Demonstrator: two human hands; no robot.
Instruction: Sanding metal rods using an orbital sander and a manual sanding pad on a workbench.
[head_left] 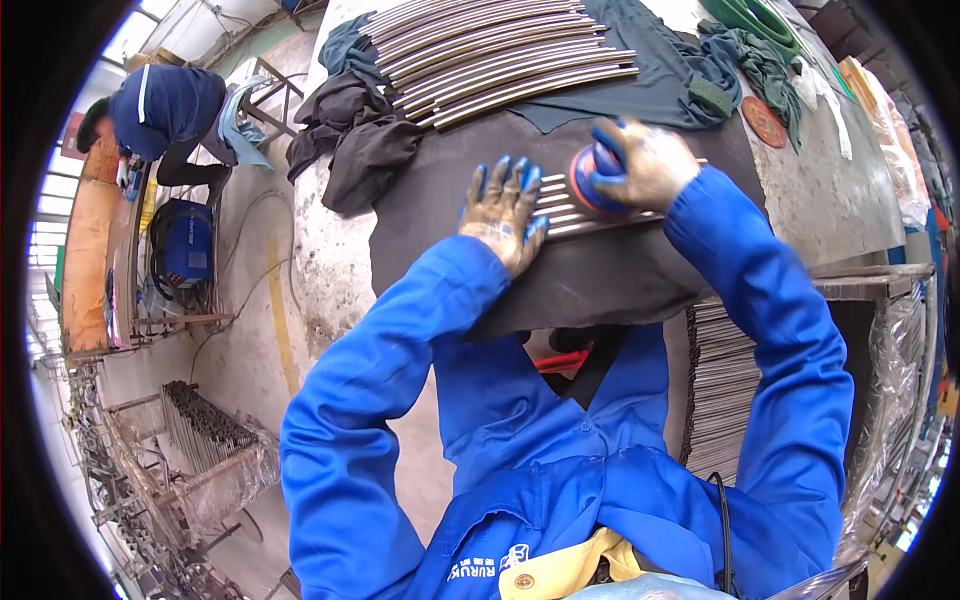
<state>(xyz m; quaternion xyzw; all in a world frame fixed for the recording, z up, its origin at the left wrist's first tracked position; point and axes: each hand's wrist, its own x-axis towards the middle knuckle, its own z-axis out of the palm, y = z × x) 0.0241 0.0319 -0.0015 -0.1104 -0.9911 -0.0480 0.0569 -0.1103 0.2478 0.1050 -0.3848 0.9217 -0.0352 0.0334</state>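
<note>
- Rods (562,213): a small set, side by side, pale and bright, on a dark sheet (425,240) over the worktop (860,205); partly hidden by the tool and hands.
- Stage: judged mid-way, the tool being over the rods and the set apparently part-treated at most (finish too small to grade).
- Pile (505,60): many more rods, laid in rows beyond the hands; whether finished or waiting, cannot tell.
- Rack (720,385): a dense stack of long, thin pieces at the person's right, below the worktop; its part in the work, unclear.
- Left hand (503,215): gloved, soiled, blue at the fingertips; fingers spread wide, palm down, gripping nothing visible; rods just to its right, their near ends at the thumb side (contact under the palm, not visible).
- Right hand (648,168): gloved, curled round the tool, slightly blurred; rods beneath and to its left, the tool between.
- Tool (597,182): round, blue and red, set over the middle of the rods.
- Surroundings: bunched dark cloth (368,150) left of the sheet; reddish disc (764,122) at right.
</note>
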